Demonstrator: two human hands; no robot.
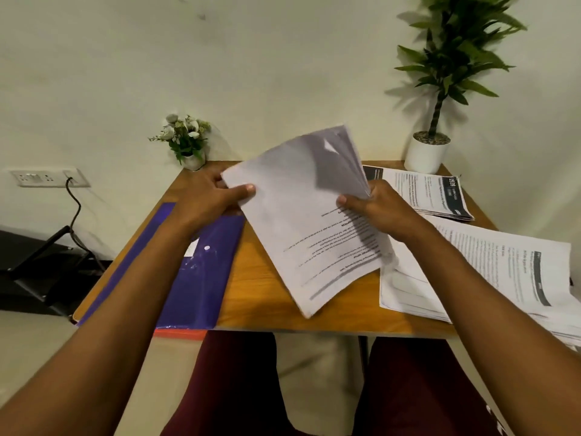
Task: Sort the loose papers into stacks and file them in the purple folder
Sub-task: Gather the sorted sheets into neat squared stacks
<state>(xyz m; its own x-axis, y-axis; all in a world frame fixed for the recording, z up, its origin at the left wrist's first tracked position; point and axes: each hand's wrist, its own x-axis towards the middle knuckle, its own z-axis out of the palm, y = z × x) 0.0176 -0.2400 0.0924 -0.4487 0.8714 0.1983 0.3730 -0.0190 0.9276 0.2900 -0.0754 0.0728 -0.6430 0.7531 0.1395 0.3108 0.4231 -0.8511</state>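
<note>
I hold a thick sheaf of printed papers (pixel 298 215) tilted above the middle of the wooden table (pixel 254 291). My left hand (pixel 210 196) grips its left edge, thumb on top. At the right edge my right hand (pixel 377 209) pinches the sheets, which fan apart at the far corner. The purple folder (pixel 201 272) lies flat on the table's left side, partly under my left forearm. A second stack of printed papers (pixel 430 193) rests at the back right. A looser pile of papers (pixel 490 272) spreads over the table's right front and overhangs its edge.
A small pot of white flowers (pixel 185 143) stands at the table's back left corner, a tall green plant in a white pot (pixel 427 152) at the back right. An orange edge (pixel 179 333) shows beneath the folder. A wall socket with a black cable (pixel 47 177) is left.
</note>
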